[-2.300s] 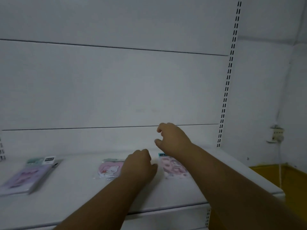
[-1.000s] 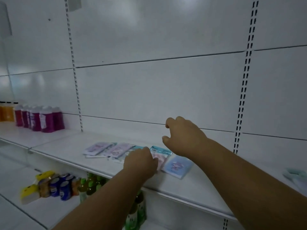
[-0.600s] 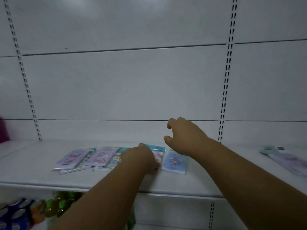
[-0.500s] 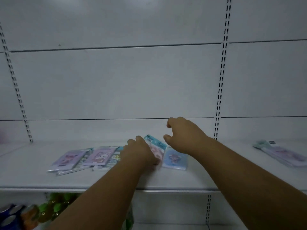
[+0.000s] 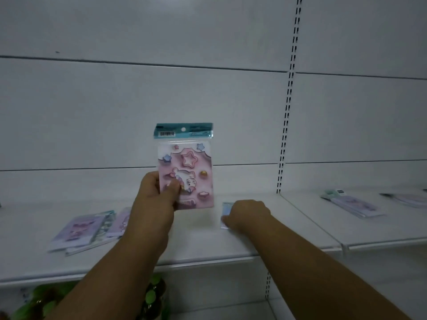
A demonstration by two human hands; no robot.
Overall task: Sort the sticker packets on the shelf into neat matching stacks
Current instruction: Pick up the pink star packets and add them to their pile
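Nearest, below the shelf's front edge at the lower left: green bottle caps (image 5: 150,296), blurred, on a lower level. Above them, a white shelf (image 5: 208,248), with a second white shelf section (image 5: 360,236) butted against its right end. Behind both, a white panelled back wall (image 5: 138,107) crossed by dark horizontal seams, and a slotted upright (image 5: 287,107) rising from the joint between the two sections.

Near the left part of the shelf, toward its front edge: a loose overlapping spread of lilac sticker packets (image 5: 76,229), flat and not squared up. On the right section, toward its back edge: more packets (image 5: 355,205), lying flat and overlapping; designs too blurred to read.

Left forearm reaching up from the lower left. Left hand (image 5: 157,192) raised above the shelf's middle, thumb across the front and fingers behind, pinching the lower left corner of a pink sticker packet (image 5: 187,172). Packet upright, clear of the shelf, facing the camera: teal header card on top with a barcode and hang hole, stars and a small white cartoon animal below.

Right forearm stretched in from the lower right. Right hand (image 5: 246,214) low on the shelf just right of its middle, knuckles up, fingers curled onto a pale blue packet (image 5: 225,210) lying flat; only the packet's left edge showing past the fingers.
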